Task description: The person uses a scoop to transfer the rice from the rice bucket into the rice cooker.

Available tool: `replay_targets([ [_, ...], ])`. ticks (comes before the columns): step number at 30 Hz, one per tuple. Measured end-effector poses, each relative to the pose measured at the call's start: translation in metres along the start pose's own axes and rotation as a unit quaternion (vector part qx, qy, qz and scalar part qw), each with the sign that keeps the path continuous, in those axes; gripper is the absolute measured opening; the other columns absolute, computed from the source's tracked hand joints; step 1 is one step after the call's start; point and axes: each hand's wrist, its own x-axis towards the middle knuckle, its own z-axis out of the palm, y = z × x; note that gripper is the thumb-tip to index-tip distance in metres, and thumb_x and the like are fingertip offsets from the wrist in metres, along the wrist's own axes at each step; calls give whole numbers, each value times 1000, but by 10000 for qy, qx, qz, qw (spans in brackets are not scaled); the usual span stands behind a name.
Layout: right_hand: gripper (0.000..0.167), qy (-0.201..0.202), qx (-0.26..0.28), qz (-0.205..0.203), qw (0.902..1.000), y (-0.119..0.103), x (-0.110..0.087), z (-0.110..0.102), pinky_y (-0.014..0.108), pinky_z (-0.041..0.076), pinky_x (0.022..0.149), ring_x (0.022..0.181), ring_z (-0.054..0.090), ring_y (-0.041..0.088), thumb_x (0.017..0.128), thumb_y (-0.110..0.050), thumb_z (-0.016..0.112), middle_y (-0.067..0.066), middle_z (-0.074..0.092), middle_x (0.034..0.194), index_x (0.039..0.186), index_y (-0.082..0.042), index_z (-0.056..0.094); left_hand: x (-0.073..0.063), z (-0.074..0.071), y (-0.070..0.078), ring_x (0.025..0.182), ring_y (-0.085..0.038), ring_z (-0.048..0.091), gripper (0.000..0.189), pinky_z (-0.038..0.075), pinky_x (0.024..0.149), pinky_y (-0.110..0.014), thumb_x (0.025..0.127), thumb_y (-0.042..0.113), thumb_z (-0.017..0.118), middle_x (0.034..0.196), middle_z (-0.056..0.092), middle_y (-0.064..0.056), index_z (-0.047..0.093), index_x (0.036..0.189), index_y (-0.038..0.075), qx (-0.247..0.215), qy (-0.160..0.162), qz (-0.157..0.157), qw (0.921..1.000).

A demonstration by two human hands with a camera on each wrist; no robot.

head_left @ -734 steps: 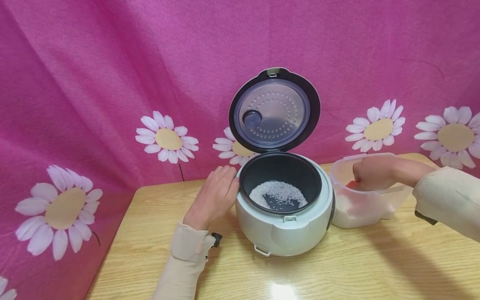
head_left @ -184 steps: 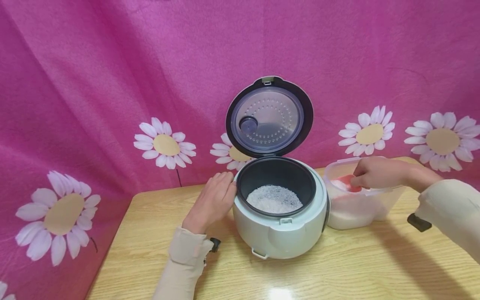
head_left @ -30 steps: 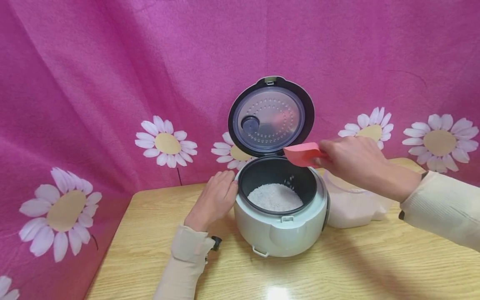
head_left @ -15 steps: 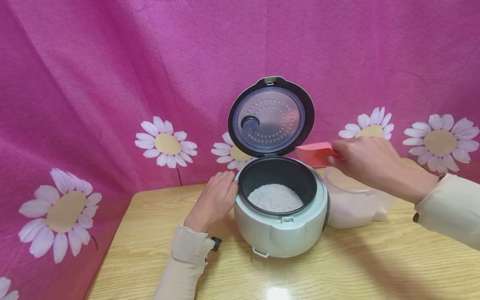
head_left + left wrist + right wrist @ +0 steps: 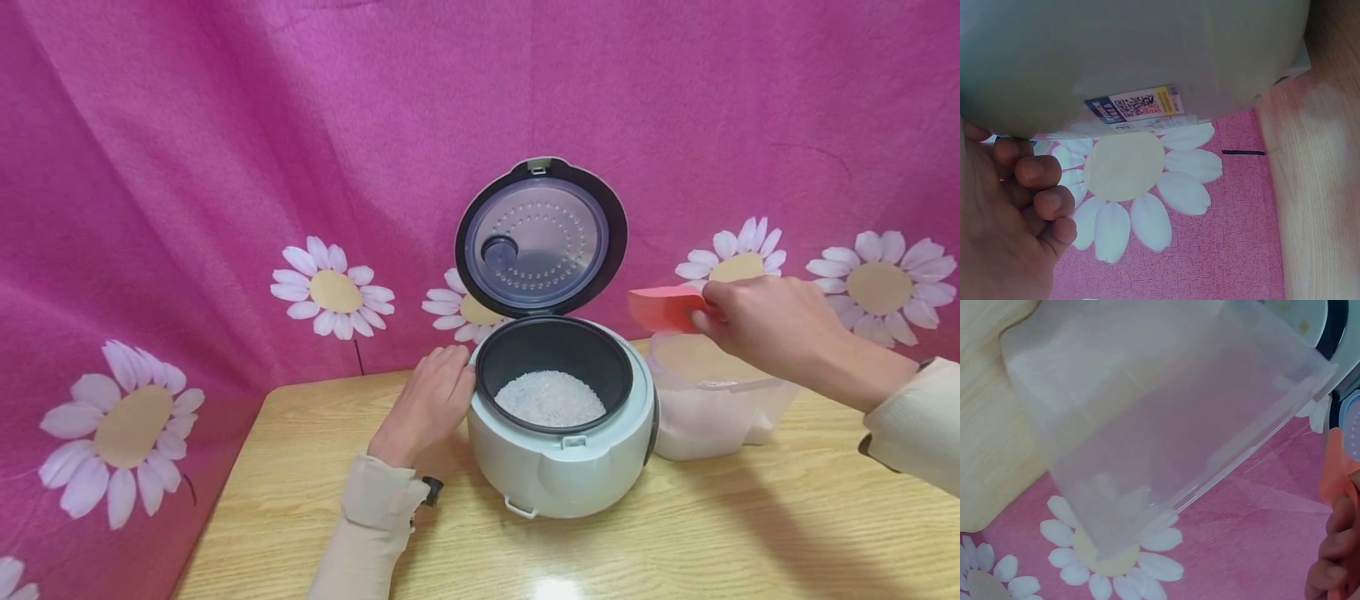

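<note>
While a plastic scoop (image 5: pixel 663 310) is gripped by the right hand (image 5: pixel 776 323), the round cooker (image 5: pixel 570 475) near the surface's (image 5: pixel 307 442) back edge is touched by the left hand (image 5: pixel 427 400), grip unclear.

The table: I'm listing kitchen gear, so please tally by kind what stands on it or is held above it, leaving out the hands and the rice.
Rice cooker: 1
Plastic tub: 1
Scoop: 1
Total: 3

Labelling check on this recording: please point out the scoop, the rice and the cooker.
Scoop (image 5: pixel 663 311): head view, on its red blade.
Rice (image 5: pixel 551 398): head view, middle of its surface.
Cooker (image 5: pixel 562 477): head view, front outer wall.
</note>
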Motion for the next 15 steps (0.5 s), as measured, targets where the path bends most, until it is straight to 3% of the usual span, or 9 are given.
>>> replay_targets([
  [15,33,-286,-430,254,9983,26,-7,2,38,29,41,47,40,20,94,-23,63,-3,41,53,66,-18,47,1,0,-1,90,-17,49,16,46,85,-34,103,26,45,86,50,-3,54,99,13,-10,17,80,10000],
])
